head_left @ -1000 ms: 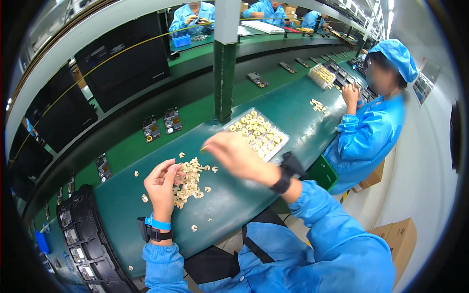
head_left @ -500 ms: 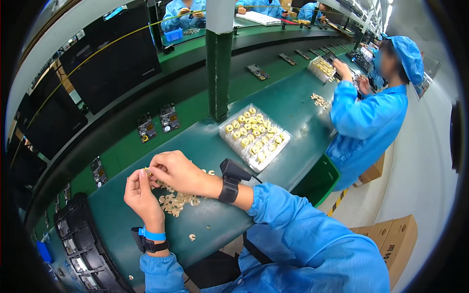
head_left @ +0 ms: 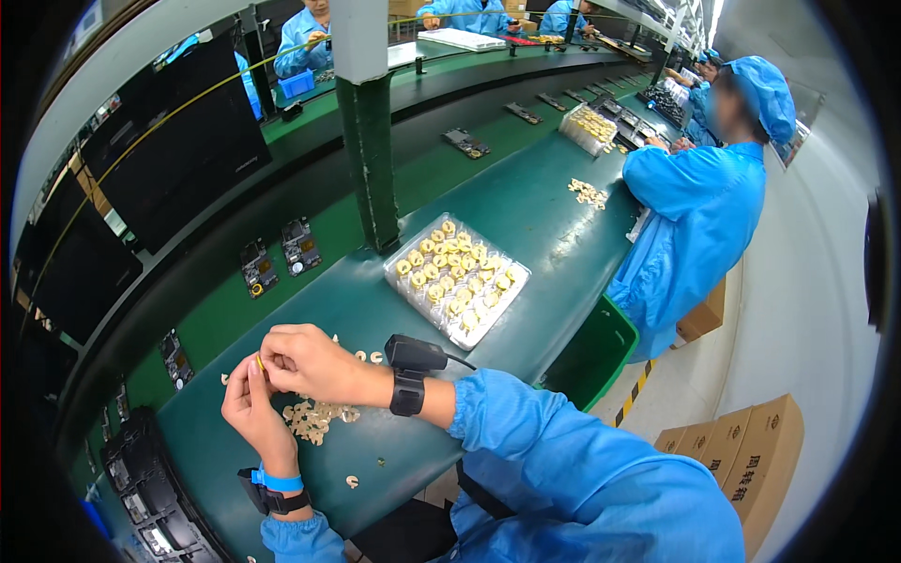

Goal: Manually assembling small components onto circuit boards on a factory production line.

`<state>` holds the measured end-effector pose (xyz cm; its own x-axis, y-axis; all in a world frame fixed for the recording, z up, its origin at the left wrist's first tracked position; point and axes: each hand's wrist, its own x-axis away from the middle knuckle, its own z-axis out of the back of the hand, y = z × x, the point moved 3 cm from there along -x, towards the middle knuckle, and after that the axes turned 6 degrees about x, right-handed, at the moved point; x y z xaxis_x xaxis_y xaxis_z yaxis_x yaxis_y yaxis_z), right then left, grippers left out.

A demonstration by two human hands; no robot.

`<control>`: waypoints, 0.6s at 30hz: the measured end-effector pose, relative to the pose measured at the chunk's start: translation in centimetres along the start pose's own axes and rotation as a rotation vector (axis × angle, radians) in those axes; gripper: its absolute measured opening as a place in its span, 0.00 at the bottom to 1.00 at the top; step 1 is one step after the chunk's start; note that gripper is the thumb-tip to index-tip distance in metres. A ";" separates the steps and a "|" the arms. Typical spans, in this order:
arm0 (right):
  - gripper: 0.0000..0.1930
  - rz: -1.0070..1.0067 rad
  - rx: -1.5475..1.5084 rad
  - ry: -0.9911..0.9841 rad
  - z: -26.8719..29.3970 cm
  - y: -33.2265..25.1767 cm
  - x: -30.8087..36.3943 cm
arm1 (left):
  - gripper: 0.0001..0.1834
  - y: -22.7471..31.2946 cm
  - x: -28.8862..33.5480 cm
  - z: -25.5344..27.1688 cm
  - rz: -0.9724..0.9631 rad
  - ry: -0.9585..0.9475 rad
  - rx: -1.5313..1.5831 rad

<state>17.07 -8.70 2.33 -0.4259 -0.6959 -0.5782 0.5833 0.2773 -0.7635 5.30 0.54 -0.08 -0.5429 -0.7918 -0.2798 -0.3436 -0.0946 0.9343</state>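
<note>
Between the fingertips of my left hand (head_left: 261,418) and my right hand (head_left: 314,364) is a small yellow disc (head_left: 260,362), seen edge-on. Both hands are pinched together on it, low over the green bench. Under and beside my right hand lies a loose heap of pale C-shaped pieces (head_left: 317,418), with a few stray ones around it. Beyond my right wrist, a clear plastic tray (head_left: 466,340) holds many yellow round notched discs (head_left: 451,267). My fingers partly hide the disc.
Left of my hands stands a black rack with phone-like parts (head_left: 155,488). Circuit boards (head_left: 300,246) lie on the green conveyor behind a green post (head_left: 370,164). A green bin (head_left: 596,352) stands below the bench edge; a co-worker (head_left: 699,202) sits at right.
The view has shifted, moving the bench and tray left and down in the picture. My hands stay pinched together on the disc. The co-worker's arms have lowered.
</note>
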 end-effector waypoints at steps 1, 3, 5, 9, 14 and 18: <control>0.08 -0.004 0.005 0.011 0.1 0.1 0.0 | 0.12 0.1 0.0 -0.2 -0.005 -0.026 -0.029; 0.08 0.001 0.012 0.032 0.2 0.3 0.0 | 0.13 0.1 0.1 -0.4 -0.011 -0.046 -0.047; 0.09 -0.005 0.001 0.028 0.3 0.4 0.0 | 0.13 0.1 0.2 -0.5 -0.037 -0.090 -0.090; 0.09 0.000 -0.028 0.042 0.6 0.1 -0.1 | 0.13 0.1 0.0 -0.1 -0.045 -0.078 -0.136; 0.08 -0.078 -0.078 0.095 1.2 0.0 -0.3 | 0.13 0.3 -0.5 0.3 0.014 0.075 0.006; 0.09 -0.239 0.104 -0.183 2.4 0.6 0.0 | 0.12 0.5 -1.0 1.1 0.051 0.201 0.007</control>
<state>19.05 -10.13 2.56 -0.4338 -0.8432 -0.3176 0.5536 0.0287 -0.8323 4.83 1.98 0.47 -0.3964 -0.8999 -0.1817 -0.3255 -0.0473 0.9444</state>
